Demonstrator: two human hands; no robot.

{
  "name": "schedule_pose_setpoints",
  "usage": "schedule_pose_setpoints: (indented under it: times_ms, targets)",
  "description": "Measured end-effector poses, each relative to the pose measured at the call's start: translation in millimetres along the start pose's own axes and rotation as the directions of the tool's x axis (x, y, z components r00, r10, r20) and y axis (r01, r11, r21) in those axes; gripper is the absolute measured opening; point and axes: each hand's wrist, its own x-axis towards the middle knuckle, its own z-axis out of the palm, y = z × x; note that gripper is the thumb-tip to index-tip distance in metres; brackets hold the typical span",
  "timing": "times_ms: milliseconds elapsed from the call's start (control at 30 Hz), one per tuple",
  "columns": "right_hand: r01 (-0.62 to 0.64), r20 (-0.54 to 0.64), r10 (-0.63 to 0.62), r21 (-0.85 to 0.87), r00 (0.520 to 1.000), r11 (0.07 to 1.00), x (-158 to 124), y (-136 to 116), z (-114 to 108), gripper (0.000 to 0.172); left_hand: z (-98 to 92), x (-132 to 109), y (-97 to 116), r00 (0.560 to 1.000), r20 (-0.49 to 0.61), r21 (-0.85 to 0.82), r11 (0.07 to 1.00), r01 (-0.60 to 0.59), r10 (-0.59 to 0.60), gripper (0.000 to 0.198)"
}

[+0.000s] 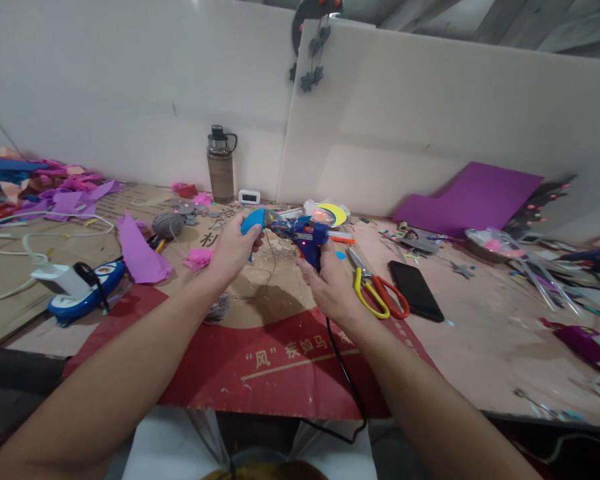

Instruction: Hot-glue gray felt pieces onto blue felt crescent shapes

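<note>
My right hand (pixel 330 283) grips a blue hot glue gun (pixel 305 235) by its handle, nozzle pointing left, its black cord (pixel 345 373) trailing down over the table's front edge. My left hand (pixel 233 250) is closed around a curved light-blue foam piece (pixel 254 221), held right at the gun's nozzle. Both hands hover above a cardboard sheet (pixel 260 293) with a red printed band.
Red and yellow scissors (pixel 377 293) and a black phone (pixel 415 290) lie right of my hands. A bottle (pixel 221 167), small clock (pixel 249 196) and grey yarn ball (pixel 169 225) sit behind. Purple scraps (pixel 140 250) and a power strip (pixel 80 290) lie left; purple sheet (pixel 473 197) and clutter right.
</note>
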Motion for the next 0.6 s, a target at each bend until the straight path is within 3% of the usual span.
schedule_pose_setpoints:
  times_ms: [600]
  targets:
    - [0.034,-0.098,-0.037,-0.04,0.995,0.999,3.0,-1.9,-4.2,0.038,5.2,-6.3,4.8,0.999,0.046,0.032,0.999,0.008,-0.01,0.011]
